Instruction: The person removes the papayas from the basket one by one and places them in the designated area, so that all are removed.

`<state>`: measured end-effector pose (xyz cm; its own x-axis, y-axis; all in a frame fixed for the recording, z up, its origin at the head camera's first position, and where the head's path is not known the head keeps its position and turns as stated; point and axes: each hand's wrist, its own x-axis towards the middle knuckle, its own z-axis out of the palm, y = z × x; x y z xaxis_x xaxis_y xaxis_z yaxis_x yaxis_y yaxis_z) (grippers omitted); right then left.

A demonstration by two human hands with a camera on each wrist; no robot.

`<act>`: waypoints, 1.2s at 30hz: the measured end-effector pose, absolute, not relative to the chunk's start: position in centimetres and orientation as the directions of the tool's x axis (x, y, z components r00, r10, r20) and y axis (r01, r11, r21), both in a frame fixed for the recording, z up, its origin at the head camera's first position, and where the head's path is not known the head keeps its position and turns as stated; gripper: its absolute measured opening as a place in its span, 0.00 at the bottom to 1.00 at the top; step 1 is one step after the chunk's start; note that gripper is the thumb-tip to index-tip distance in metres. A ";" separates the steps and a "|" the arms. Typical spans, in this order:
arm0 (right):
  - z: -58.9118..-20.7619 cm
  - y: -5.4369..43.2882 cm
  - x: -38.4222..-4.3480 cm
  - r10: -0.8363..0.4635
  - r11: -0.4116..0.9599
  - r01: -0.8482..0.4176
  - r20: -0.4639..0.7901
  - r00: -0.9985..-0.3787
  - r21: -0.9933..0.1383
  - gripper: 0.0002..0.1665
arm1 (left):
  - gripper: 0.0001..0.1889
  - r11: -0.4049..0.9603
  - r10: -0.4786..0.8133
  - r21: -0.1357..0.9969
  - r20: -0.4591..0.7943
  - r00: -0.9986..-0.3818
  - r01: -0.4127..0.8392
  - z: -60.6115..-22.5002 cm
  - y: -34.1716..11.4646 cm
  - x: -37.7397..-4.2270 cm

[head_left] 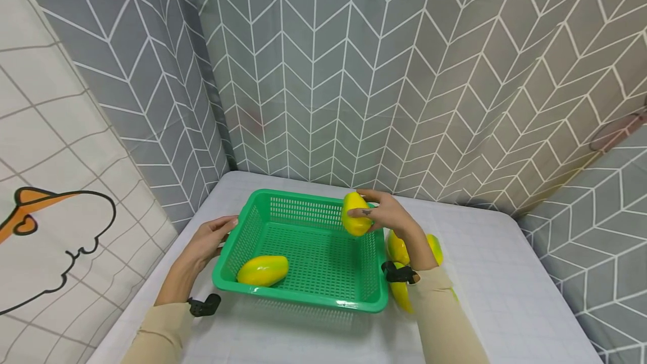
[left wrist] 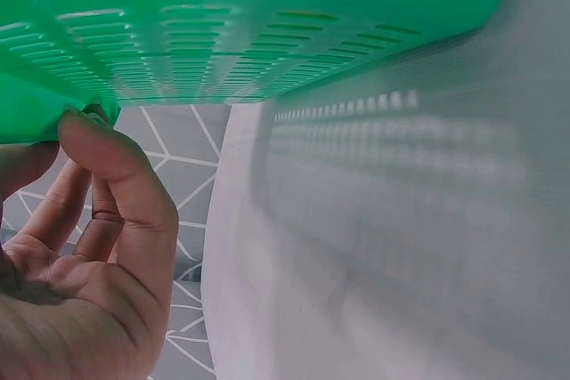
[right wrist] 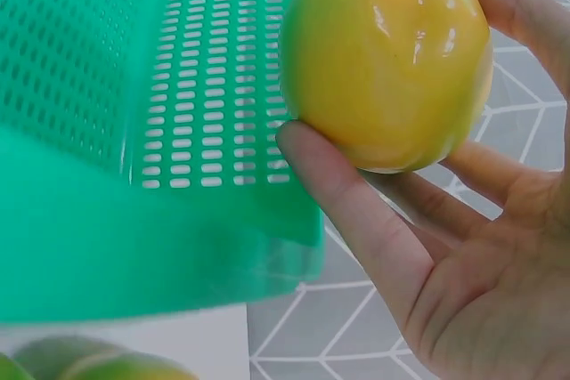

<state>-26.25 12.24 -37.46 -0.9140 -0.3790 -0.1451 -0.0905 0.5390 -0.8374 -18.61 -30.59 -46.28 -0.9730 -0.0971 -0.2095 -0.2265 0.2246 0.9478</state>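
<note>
A green plastic basket (head_left: 313, 295) with slotted walls is in front of me. My left hand (head_left: 208, 240) holds its left rim, and the left wrist view shows the fingertips (left wrist: 93, 135) pinching the edge. One glossy yellow papaya (head_left: 263, 271) lies inside, in the near left corner. Over the far right part of the basket, my right hand (head_left: 386, 212) grips another papaya (head_left: 355, 215), its narrower end up. In the right wrist view, thumb and fingers curl around this papaya (right wrist: 387, 60), close beside the slotted wall.
Several more yellow-green papayas (head_left: 398, 249) lie on the table just right of the basket, partly hidden by my right forearm. A white cloth covers the table (head_left: 495, 274). Grey patterned curtains (head_left: 323, 72) hang behind it and at the sides.
</note>
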 end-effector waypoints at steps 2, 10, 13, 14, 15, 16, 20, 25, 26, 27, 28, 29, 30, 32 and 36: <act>-37.4 12.6 -26.2 -0.372 0.540 -0.090 -0.142 -0.917 -0.837 0.46 | 0.33 0.228 -0.097 0.948 -0.205 -0.974 -0.222 -46.3 -30.6 -18.6; -37.6 14.3 -26.2 -0.373 0.527 -0.102 -0.122 -0.920 -0.844 0.47 | 0.34 0.228 -0.088 0.949 -0.201 -0.976 -0.216 -46.3 -30.6 -18.6; -37.6 14.8 -26.2 -0.360 0.542 -0.099 -0.125 -0.925 -0.834 0.47 | 0.34 0.224 -0.081 0.951 -0.202 -0.976 -0.216 -46.2 -30.6 -18.7; -37.5 14.9 -26.2 -0.359 0.547 -0.100 -0.125 -0.925 -0.831 0.48 | 0.34 0.222 -0.079 0.951 -0.203 -0.976 -0.216 -46.2 -30.6 -18.7; -37.5 15.1 -26.2 -0.354 0.550 -0.097 -0.127 -0.927 -0.829 0.48 | 0.34 0.220 -0.078 0.951 -0.203 -0.976 -0.215 -46.2 -30.6 -18.8; -37.5 15.3 -26.2 -0.351 0.553 -0.095 -0.128 -0.928 -0.828 0.48 | 0.34 0.221 -0.078 0.951 -0.203 -0.976 -0.215 -46.2 -30.6 -18.8; -37.3 16.1 -26.2 -0.345 0.551 -0.087 -0.131 -0.930 -0.830 0.48 | 0.34 0.229 -0.081 0.949 -0.202 -0.976 -0.216 -46.3 -30.6 -18.7; -37.2 17.3 -26.2 -0.331 0.552 -0.074 -0.137 -0.934 -0.830 0.48 | 0.34 0.236 -0.086 0.946 -0.205 -0.975 -0.220 -46.4 -30.5 -18.7; -37.2 17.5 -26.1 -0.328 0.555 -0.072 -0.138 -0.935 -0.829 0.48 | 0.34 0.236 -0.085 0.947 -0.205 -0.975 -0.220 -46.4 -30.5 -18.7; -37.2 17.7 -26.1 -0.325 0.558 -0.071 -0.139 -0.935 -0.827 0.48 | 0.34 0.235 -0.085 0.947 -0.206 -0.975 -0.220 -46.4 -30.5 -18.7; -37.2 17.9 -26.1 -0.323 0.560 -0.070 -0.140 -0.936 -0.826 0.49 | 0.34 0.233 -0.085 0.947 -0.206 -0.975 -0.221 -46.3 -30.5 -18.7; -37.2 18.1 -26.0 -0.321 0.561 -0.068 -0.141 -0.936 -0.825 0.49 | 0.34 0.230 -0.085 0.948 -0.207 -0.975 -0.221 -46.3 -30.5 -18.6; -37.2 18.3 -26.0 -0.321 0.561 -0.069 -0.141 -0.936 -0.825 0.49 | 0.34 0.228 -0.085 0.948 -0.207 -0.975 -0.222 -46.3 -30.6 -18.6; -37.2 18.6 -25.9 -0.323 0.557 -0.069 -0.139 -0.936 -0.828 0.49 | 0.34 0.224 -0.085 0.949 -0.209 -0.974 -0.223 -46.3 -30.6 -18.6; -37.4 19.5 -25.6 -0.322 0.549 -0.069 -0.135 -0.937 -0.833 0.48 | 0.34 0.222 -0.086 0.949 -0.211 -0.974 -0.225 -46.3 -30.6 -18.6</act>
